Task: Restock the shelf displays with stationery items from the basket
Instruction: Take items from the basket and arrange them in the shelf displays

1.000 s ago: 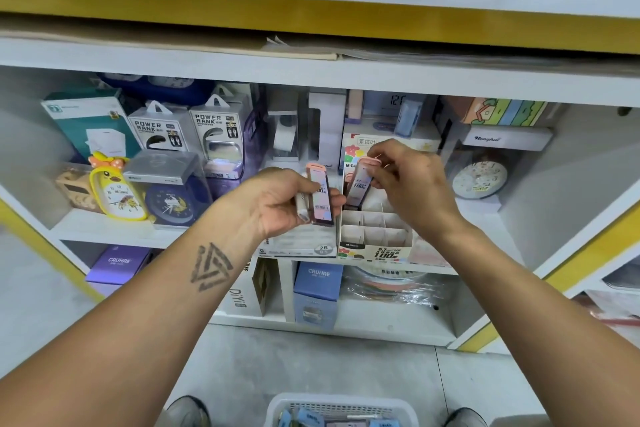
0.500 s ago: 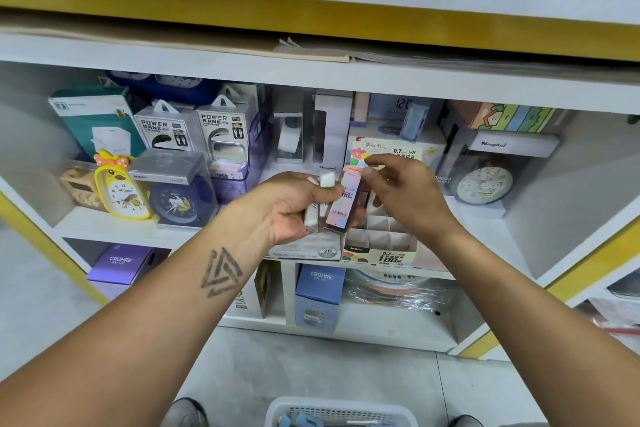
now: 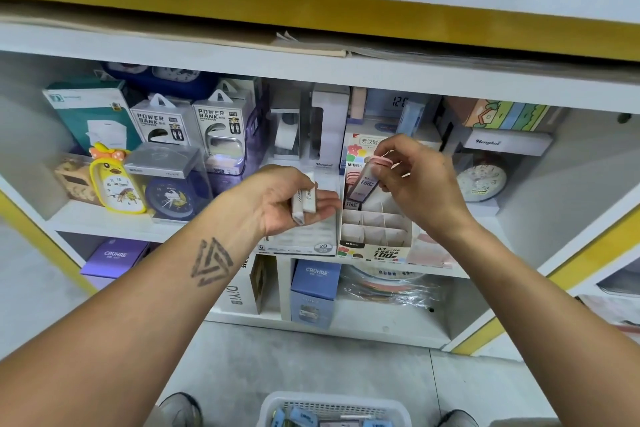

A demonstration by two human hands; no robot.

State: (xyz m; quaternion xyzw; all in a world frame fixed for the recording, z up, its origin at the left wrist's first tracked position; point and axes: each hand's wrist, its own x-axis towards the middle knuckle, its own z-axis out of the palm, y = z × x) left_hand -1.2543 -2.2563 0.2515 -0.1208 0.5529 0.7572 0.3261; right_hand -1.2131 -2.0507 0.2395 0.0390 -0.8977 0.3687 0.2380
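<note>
head | right hand [image 3: 420, 189] pinches pink lead case [image 3: 364, 182] over divided box [image 3: 375, 230] | left hand [image 3: 282, 199] grips white cases [image 3: 304, 201]

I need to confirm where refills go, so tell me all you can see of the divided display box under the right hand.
The divided display box looks like printed white cardboard, open-topped, split by thin partitions into small cells, most showing empty. Its front lip reads 0.7 and 100. It stands at the shelf's front edge, beside a 2B-labelled box. The right hand pinches a pink-capped lead case, tilted, over its back row.
</note>
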